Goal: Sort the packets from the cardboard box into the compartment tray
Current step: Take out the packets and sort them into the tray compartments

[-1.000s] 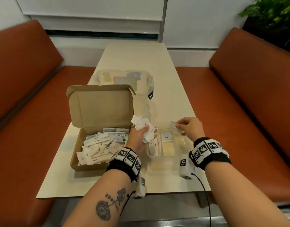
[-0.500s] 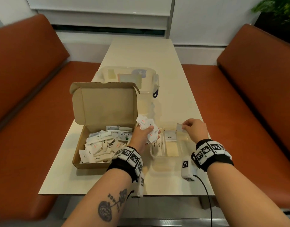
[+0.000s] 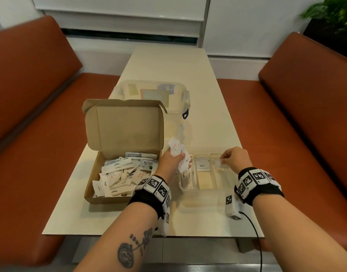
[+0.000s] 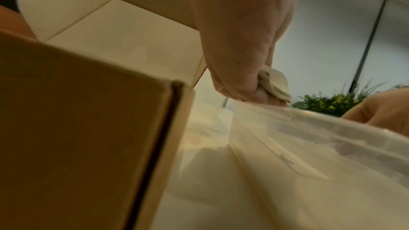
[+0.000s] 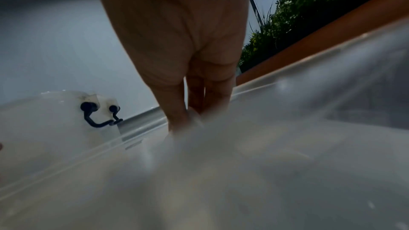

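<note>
The left hand (image 3: 171, 163) grips a bunch of packets (image 3: 178, 154) beside the cardboard box (image 3: 110, 197); the right hand (image 3: 234, 159) pinches one small packet (image 3: 219, 163) over the compartment tray (image 3: 200, 190).

On a long cream table (image 3: 198, 79) sits an open brown cardboard box (image 3: 102, 193), heaped with small white paper packets (image 3: 117, 179). The left hand (image 3: 169, 162) grips a crumpled bunch of white packets (image 3: 178, 154) beside it. The right hand (image 3: 234, 159) pinches one small pale packet (image 3: 219, 163) over the right compartment of a clear plastic compartment tray (image 3: 200, 190). A white pepper packet (image 3: 202, 164) lies in the middle compartment.
</note>
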Demonstrator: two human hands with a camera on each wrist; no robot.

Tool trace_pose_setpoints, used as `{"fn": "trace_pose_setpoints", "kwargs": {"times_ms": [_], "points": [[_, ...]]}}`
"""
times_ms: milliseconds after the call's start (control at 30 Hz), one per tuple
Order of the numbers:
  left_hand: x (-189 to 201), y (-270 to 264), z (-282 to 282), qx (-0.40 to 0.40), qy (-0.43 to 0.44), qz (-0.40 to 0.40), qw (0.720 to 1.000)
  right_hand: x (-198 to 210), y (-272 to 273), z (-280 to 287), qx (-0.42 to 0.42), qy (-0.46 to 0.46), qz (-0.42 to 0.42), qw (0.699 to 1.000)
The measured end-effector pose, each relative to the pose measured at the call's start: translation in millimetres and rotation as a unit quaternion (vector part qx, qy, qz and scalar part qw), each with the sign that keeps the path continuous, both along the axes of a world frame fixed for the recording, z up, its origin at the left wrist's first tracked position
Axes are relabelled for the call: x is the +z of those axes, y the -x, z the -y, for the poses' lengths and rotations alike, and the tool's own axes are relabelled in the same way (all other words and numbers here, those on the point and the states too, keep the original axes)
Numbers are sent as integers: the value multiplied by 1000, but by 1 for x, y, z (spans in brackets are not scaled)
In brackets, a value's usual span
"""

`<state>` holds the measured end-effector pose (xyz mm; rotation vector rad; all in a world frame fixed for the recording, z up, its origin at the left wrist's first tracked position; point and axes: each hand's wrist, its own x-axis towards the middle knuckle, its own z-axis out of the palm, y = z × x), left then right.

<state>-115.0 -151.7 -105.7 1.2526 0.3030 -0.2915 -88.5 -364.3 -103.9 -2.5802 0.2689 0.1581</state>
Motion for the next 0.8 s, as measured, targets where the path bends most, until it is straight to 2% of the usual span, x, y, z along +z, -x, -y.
{"fn": "trace_pose_setpoints", "kwargs": {"times_ms": [200,300,567,800], "points": [[-6,-3,2,-2,-94,15,995,23,-5,-2,10,10,-3,1000],[-8,-5,1,-12,-129,19,991,35,-13,-7,22,44,-29,998],[-7,-7,-3,-61,-245,51,966,26,-15,-24,24,100,-98,990],[-6,-4,-2,-59,-257,58,963,23,-18,-26,32,152,-106,982]]}}
